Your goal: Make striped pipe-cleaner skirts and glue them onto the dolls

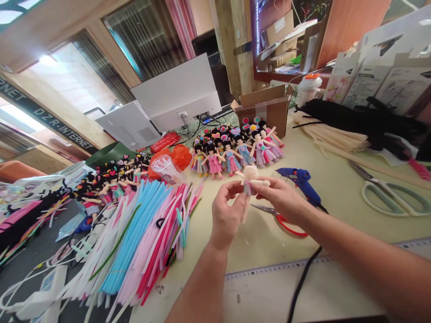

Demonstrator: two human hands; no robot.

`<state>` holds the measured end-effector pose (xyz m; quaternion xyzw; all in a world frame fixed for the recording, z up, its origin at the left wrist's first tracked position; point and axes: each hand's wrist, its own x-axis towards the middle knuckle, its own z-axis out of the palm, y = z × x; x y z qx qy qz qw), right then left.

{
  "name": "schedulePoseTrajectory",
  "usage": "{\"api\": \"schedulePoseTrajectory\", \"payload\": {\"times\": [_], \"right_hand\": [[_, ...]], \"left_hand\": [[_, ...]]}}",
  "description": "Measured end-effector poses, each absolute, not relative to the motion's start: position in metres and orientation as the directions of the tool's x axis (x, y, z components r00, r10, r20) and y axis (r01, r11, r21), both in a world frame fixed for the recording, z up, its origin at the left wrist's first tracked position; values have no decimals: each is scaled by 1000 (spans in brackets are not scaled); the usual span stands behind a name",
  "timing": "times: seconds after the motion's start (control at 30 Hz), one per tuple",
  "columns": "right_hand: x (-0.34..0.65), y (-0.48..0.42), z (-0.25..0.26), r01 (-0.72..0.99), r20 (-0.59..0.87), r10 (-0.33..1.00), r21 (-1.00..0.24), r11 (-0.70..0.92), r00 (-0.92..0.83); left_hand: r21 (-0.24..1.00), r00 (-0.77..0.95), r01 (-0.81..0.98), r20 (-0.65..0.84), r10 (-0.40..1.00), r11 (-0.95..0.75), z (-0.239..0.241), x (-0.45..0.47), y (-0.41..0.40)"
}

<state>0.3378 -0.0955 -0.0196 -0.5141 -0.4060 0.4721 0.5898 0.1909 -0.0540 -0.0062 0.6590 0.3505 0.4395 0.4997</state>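
Note:
A cream pipe-cleaner doll [251, 173] with a bare head, arms out and a bit of pale purple at its chest is held upright above the table. My left hand [226, 211] is closed around its body from the left. From the right, the fingers of my right hand [281, 197] pinch the doll near its arm and chest. Just beyond my right hand lies a blue hot glue gun [301, 181]. Red-handled scissors [291, 228] rest on the table beneath that hand, partly hidden by it.
Bundles of coloured pipe cleaners [134, 242] cover the left side. Finished dolls [232, 154] stand in rows before a cardboard box [264, 105]. Large pale-green scissors [387, 193] and black pipe cleaners [357, 116] lie at right. A clear plastic cup [166, 168] lies tipped; a black cord [303, 287] crosses the front.

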Motion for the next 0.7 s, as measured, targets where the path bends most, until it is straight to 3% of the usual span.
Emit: {"api": "schedulePoseTrajectory", "payload": {"times": [0.27, 0.43, 0.57, 0.7], "right_hand": [[333, -100, -15, -188, 4, 988, -982, 33, 156], [335, -99, -20, -275, -3, 995, -961, 25, 101], [337, -97, -24, -329, 1, 995, -944, 33, 96], [336, -98, -21, -274, -32, 985, -962, 16, 169]], "left_hand": [[977, 310, 118, 134, 941, -178, -7, 193, -49], [991, 383, 119, 8, 924, -58, -4, 195, -51], [989, 375, 130, 17, 927, -70, -5, 198, -54], [981, 342, 155, 54, 938, -113, -4, 200, -58]]}}
